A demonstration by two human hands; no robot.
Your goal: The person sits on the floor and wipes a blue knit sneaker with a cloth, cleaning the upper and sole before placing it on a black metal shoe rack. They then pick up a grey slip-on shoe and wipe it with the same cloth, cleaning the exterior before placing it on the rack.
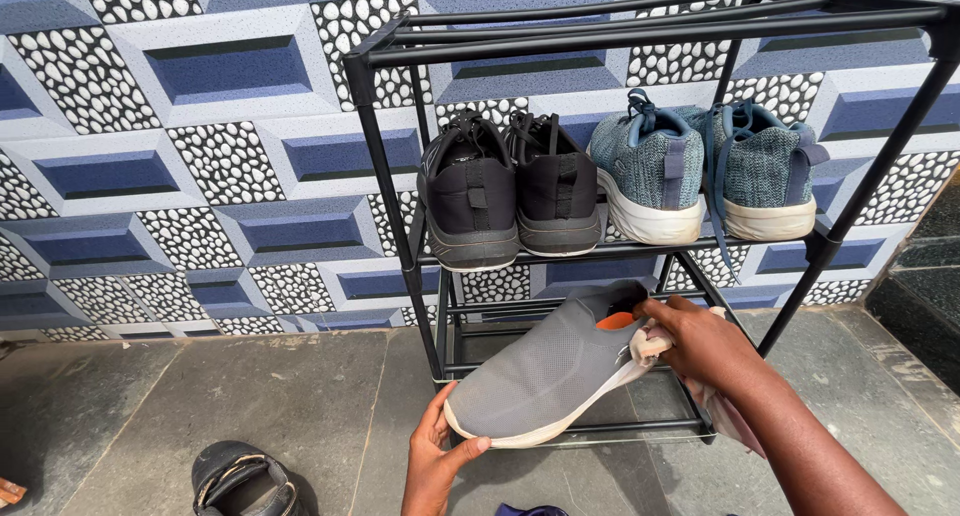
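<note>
My left hand (436, 456) grips the toe of a grey slip-on shoe (545, 371) with a white sole and orange lining, held tilted in front of the rack's lowest shelf. My right hand (700, 341) holds a pale cloth (652, 344) pressed against the shoe's heel opening; more of the cloth hangs below my wrist. Both hands are low in the frame, right in front of the black metal shoe rack (385, 156).
On the rack's middle shelf stand a pair of black shoes (510, 191) and a pair of teal knit sneakers (705, 171). A dark sandal (240, 481) lies on the stone floor at lower left. Behind is a blue and white patterned tile wall (200, 146).
</note>
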